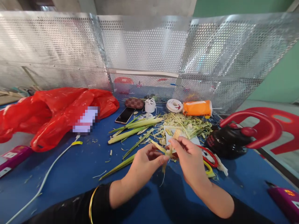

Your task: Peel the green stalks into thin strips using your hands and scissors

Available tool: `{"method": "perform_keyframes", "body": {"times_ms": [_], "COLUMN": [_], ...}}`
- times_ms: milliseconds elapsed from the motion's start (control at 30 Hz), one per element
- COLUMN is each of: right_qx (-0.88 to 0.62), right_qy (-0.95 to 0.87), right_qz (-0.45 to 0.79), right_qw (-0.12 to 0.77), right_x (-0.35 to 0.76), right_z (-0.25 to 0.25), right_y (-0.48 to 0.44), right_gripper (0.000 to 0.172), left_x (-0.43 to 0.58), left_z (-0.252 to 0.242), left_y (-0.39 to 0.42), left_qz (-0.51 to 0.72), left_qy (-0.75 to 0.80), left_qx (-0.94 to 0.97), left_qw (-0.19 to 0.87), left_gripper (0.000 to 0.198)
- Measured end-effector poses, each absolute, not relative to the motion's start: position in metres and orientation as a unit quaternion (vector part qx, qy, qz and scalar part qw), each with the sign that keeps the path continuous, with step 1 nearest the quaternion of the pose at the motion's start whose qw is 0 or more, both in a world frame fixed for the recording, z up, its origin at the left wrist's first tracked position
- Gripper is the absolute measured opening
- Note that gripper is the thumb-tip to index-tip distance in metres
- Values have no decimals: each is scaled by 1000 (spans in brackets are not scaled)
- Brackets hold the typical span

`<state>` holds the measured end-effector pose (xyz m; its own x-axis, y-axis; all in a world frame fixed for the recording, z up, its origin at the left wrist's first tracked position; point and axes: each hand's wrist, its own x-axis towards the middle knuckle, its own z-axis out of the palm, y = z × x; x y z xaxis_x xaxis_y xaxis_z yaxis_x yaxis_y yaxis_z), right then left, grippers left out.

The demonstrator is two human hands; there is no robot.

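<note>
Both hands meet over the blue table. My left hand (pixel 149 158) pinches a small bundle of pale yellow leaf strips (pixel 168 151) between thumb and fingers. From the other side, my right hand (pixel 188 155) grips the upper part of the same strips, its thumb and index finger pressed together. A thin fibre hangs below the bundle. Long green leaf stalks (pixel 130 134) lie left of and beyond the hands. Behind them is a heap of shredded green and yellow leaf pieces (pixel 189 123), partly on a white sheet. Scissors with yellow handles (pixel 209 170) lie beside my right hand.
A red plastic bag (pixel 60 109) and a charging phone (pixel 86 120) are at left. Another phone (pixel 125 115), a ribbon spool (pixel 174 105) and an orange packet (pixel 197 108) sit at the back. A black pot (pixel 225 141) and red chair (pixel 268 124) stand right. Perforated metal panels (pixel 149 43) rise behind.
</note>
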<state>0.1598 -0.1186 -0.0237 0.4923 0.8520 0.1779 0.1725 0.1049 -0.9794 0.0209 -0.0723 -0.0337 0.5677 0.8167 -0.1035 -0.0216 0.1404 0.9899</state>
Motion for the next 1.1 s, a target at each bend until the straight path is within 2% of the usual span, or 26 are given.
{"method": "perform_keyframes", "body": {"times_ms": [233,400,567,700,867,1100], "right_qx": [-615,-635,-645,-643,-631,-652], "right_qy": [-436,-467,-481,-480,-480,-472], "right_qz": [316,289,282,281,324,303], "right_qw": [575,543,522,527,516,511], "right_x": [157,161,159,158,158,160], "right_z": [-20,-19,-23,-25,-29,-31], "right_y": [-123,-122,-124,-124,-123,-123], "right_gripper": [29,31,33,30,32,35], "left_x": [19,15,15,17,17,16], "left_z": [-16,-12,-14,-14,-14,-19], "left_y": [-80,-81,-80,-78,-78,-77], "left_qz": [323,207,169,170,167,136], "left_qy": [364,350,367,368,372,354], "left_qx": [485,458,479,491,531,516], "left_qw": [727,791,780,771,743,768], "left_gripper": [32,39,33,35,34,24]}}
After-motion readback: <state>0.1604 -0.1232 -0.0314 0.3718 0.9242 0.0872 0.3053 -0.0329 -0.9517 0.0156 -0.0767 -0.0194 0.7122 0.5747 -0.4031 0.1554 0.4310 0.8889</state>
